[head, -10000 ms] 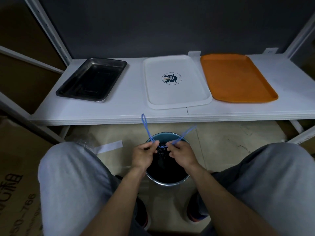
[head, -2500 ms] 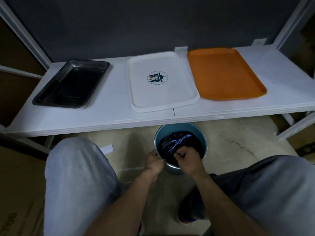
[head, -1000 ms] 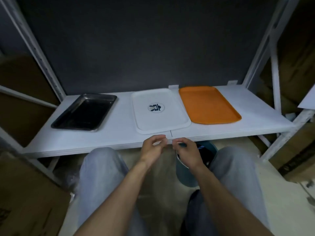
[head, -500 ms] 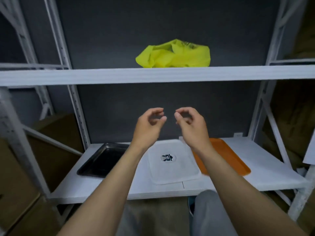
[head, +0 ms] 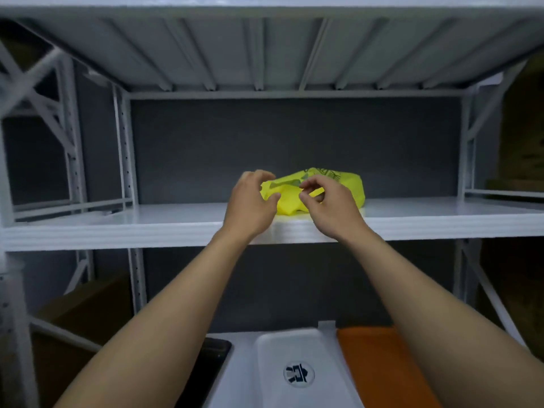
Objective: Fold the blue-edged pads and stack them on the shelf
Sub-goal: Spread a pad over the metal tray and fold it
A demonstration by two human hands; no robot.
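The left hand (head: pixel 250 203) and right hand (head: pixel 329 206) are being held at the shelf (head: pixel 147 228), fingers loosely curled, nothing gripped; a bag (head: pixel 348 187) is lying just behind them.

Just beyond the fingers (head: pixel 312 181), a crumpled yellow plastic bag (head: pixel 346 185) takes up the middle of the shelf (head: pixel 132 223). To the left and right of the fingers the shelf board runs open out to the uprights (head: pixel 125 148). Above them there is open room up to the ribbed underside of the upper shelf (head: pixel 265 51). A dark back panel (head: pixel 206 148) closes the far side.
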